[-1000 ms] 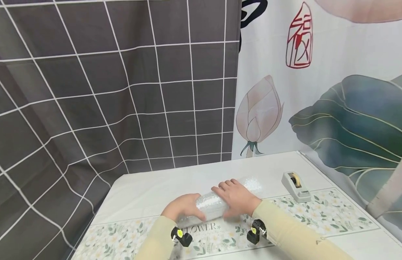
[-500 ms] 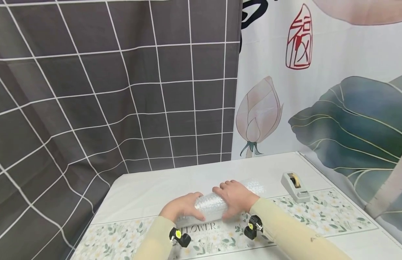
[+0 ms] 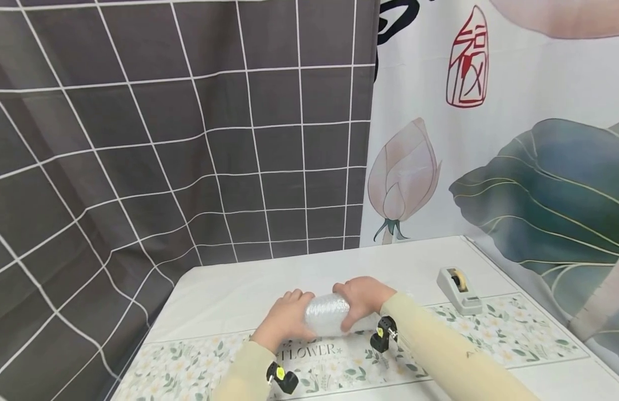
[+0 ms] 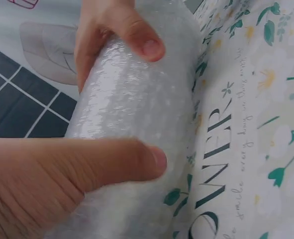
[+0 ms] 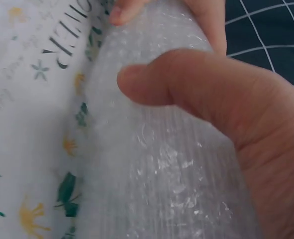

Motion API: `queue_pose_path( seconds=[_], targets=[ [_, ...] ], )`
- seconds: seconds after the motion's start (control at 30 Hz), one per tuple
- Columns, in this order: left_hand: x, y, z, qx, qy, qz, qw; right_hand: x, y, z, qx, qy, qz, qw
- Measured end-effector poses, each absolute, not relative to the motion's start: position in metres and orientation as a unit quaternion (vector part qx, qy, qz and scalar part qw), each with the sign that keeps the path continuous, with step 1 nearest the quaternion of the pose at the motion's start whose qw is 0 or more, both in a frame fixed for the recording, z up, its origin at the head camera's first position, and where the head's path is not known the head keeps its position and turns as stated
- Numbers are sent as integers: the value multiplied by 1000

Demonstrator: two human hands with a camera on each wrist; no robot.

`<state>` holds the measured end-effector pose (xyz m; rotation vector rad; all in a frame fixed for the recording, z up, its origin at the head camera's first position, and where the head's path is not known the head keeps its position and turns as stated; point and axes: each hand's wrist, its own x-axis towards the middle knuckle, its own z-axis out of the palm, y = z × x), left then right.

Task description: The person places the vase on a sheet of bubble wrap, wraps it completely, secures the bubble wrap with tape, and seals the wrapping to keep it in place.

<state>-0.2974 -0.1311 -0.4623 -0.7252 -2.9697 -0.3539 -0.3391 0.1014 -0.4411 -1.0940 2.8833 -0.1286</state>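
A roll of clear bubble wrap (image 3: 327,314) lies crosswise over the printed table cover in the head view. My left hand (image 3: 288,317) grips its left part, with the thumb laid along the near side. Farther right, my right hand (image 3: 363,298) holds the same roll, thumb toward me. The left wrist view has the bubble wrap (image 4: 132,99) running away under my left thumb to the other hand. From the right wrist, ridged layers of bubble wrap (image 5: 156,164) show below my right thumb. Whether anything is wrapped inside cannot be seen.
A white tape dispenser (image 3: 460,291) with yellowish tape stands on the table to the right of my hands. Behind the table (image 3: 269,275) hang a dark grid curtain (image 3: 269,145) and a white curtain with plant prints (image 3: 530,184).
The roll has swung from slanting up to the right to lying nearly level. My left hand has shifted round it, fingers now higher on top. Both hands keep hold; the head view drifts slightly.
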Motion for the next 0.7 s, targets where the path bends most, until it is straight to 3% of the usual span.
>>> queue_pose_path(
  seconds=[0.2, 0.4, 0.5, 0.7],
  targets=[
    [-297, -126, -467, -234, -966, -95, 57, -342, 102, -435, -284, 946, -89, 127],
    [-298, -126, -471, -239, -965, -88, 62, -341, 103, -435, -264, 948, -105, 145],
    [-297, -127, -470, -240, -964, -92, 62, -340, 106, -437, -306, 941, -100, 108],
    [-297, -128, -464, -240, -963, -106, 54, -333, 114, -445, -409, 910, -38, -56]
  ],
)
